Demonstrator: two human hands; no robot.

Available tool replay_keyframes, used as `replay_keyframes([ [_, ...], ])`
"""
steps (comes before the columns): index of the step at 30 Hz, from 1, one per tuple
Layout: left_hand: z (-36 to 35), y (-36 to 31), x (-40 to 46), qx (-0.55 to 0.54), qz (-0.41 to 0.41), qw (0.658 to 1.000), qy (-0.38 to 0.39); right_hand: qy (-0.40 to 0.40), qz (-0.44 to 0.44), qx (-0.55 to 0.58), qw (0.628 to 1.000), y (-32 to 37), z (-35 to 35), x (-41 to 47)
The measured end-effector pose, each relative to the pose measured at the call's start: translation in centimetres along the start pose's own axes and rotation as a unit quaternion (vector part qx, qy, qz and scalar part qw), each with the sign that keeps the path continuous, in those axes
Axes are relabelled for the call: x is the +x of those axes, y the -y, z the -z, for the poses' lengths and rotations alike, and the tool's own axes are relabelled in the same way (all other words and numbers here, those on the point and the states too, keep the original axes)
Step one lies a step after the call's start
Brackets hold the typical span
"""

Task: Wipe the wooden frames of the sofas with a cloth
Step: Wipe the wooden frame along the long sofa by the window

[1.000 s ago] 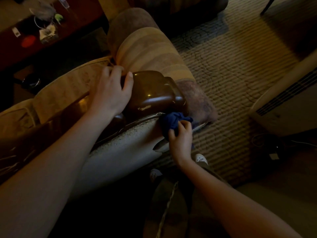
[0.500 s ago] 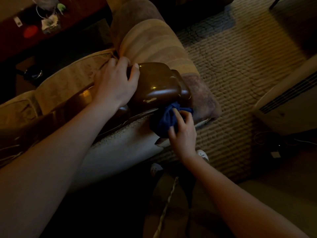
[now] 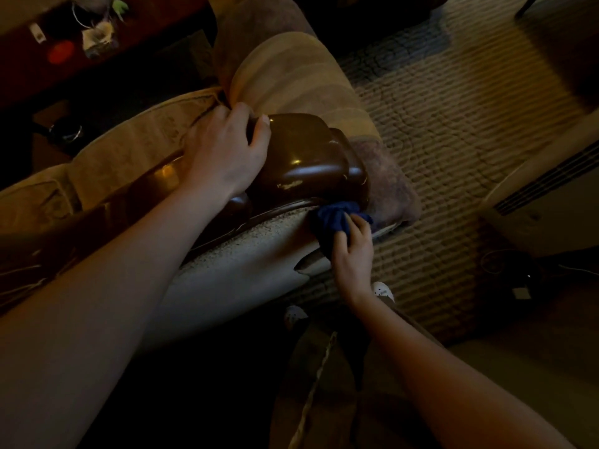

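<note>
Head view, the only one I have. My left hand (image 3: 227,157) lies over the far-left shoulder of the glossy brown wooden corner block (image 3: 308,163) of the sofa frame, fingers curled over its far edge against the striped armrest cushion (image 3: 291,76), thumb on the top face; it grips the wood and braces me. My right hand (image 3: 351,251) pinches a bunched dark blue cloth (image 3: 334,218) and presses it against the near-right underside of that block, where the wood meets the pale speckled back panel (image 3: 233,273).

Half a second ago the cloth sat higher, wadded against the near face of the block; now it has dropped to the lower lip and slid a little right, toward the worn purple end of the armrest. A second ago it was at much the same low spot, so I read this as an up-and-down scrubbing stroke on one corner, not progress along the rail. The left hand has kept its hold throughout.

The darker wooden rail (image 3: 107,215) running off to the near left looks like the next stretch to cover, I judge, and other sofas remain.

The ribbed carpet (image 3: 453,140) lies right, a cluttered red table (image 3: 146,24) far left.
</note>
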State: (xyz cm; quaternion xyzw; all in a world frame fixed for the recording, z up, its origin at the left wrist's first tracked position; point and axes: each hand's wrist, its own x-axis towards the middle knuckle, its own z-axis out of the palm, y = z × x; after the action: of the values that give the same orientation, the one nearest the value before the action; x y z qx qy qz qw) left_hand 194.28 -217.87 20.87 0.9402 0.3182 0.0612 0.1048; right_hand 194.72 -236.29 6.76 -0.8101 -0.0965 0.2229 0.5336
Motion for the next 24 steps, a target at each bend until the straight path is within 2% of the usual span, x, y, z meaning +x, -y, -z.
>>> replay_keyframes([
  [5,-0.1,0.3,0.1,-0.009,-0.016,1.000,-0.005,0.010,0.078,0.050,0.996,3.7,-0.9,-2.2],
  [7,-0.1,0.3,0.1,-0.011,-0.015,1.000,-0.006,0.015,0.067,0.062,0.996,4.2,-0.9,-2.2],
  [12,-0.1,0.3,0.0,-0.003,-0.012,1.000,-0.007,-0.059,0.031,0.036,0.997,4.1,-0.4,0.2],
  [16,-0.1,0.3,0.1,-0.010,-0.012,1.000,-0.004,-0.091,0.042,0.053,0.994,3.9,-0.8,0.4],
  [19,-0.1,0.2,0.2,-0.013,-0.013,1.000,-0.006,-0.134,0.085,0.056,0.986,4.0,-1.8,-0.4],
  [21,-0.1,0.2,0.1,-0.012,-0.012,1.000,-0.008,-0.160,0.135,0.019,0.978,4.1,-2.4,-0.8],
  [24,-0.1,0.3,0.0,-0.018,-0.014,1.000,-0.004,-0.154,0.195,-0.025,0.968,3.5,-2.3,-0.9],
])
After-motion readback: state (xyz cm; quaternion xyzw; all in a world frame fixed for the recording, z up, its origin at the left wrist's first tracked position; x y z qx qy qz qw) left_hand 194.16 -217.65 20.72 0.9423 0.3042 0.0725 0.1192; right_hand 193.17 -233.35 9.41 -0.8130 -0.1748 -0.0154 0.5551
